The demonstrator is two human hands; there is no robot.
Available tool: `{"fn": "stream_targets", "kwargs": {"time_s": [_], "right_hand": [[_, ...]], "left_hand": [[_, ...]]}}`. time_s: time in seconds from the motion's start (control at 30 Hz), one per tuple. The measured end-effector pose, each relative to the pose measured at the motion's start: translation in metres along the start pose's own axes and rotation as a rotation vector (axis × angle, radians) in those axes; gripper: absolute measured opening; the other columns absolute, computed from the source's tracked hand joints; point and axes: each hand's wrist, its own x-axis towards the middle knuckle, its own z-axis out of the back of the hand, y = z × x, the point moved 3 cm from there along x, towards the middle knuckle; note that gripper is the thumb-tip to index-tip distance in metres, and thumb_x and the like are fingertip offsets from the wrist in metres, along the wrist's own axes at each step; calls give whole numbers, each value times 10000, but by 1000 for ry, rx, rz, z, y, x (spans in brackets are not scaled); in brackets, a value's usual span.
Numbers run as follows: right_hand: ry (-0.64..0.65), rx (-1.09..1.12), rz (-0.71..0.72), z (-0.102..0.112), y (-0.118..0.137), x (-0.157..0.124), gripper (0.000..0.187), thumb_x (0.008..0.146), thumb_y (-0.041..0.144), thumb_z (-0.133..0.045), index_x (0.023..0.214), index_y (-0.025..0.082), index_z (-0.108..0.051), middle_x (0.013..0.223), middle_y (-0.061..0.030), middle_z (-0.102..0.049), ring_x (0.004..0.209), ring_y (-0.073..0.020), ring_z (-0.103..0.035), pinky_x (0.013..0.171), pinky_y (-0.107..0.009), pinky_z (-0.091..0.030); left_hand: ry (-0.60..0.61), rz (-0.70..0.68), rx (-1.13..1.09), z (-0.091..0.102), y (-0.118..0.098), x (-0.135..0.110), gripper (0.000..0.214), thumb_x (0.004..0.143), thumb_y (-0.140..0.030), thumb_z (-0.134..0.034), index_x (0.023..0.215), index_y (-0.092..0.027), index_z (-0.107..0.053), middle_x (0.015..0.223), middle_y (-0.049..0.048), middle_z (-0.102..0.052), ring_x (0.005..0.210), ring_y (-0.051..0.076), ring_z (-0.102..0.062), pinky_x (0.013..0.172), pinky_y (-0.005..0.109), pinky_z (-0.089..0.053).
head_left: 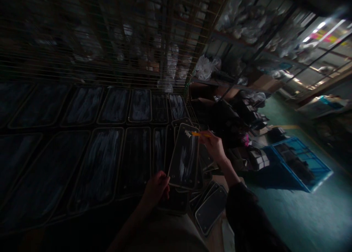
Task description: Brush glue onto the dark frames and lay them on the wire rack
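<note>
My right hand (214, 145) is closed around the yellow handle of a brush (195, 134). Its pale bristles touch the upper part of a dark rectangular panel (178, 153) with rounded corners and a light rim. White streaks run down the middle of this panel, which lies tilted on others like it. At the panel's lower left edge, my left hand (156, 187) pinches the rim between thumb and fingers. More dark panels (96, 164) in two rows lie to the left, many smeared with white.
Loose panels (210, 210) are stacked at the lower right of the work surface. Behind the rows rises a wire mesh (154, 61), with plastic bags (206, 66) on shelves beyond. A blue crate (302, 164) stands on the green floor (280, 215) to the right.
</note>
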Motion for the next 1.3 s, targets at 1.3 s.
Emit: {"fn": "stream_targets", "kwargs": {"time_s": [1.3], "right_hand": [[-72, -198, 68, 6, -14, 7, 285, 955, 384, -463, 1117, 205, -615, 829, -25, -700, 756, -161, -695, 705, -256, -549]], "left_hand": [[29, -48, 12, 2, 5, -1, 297, 845, -487, -519, 815, -196, -466, 538, -44, -590, 408, 121, -563, 392, 209, -417]]}}
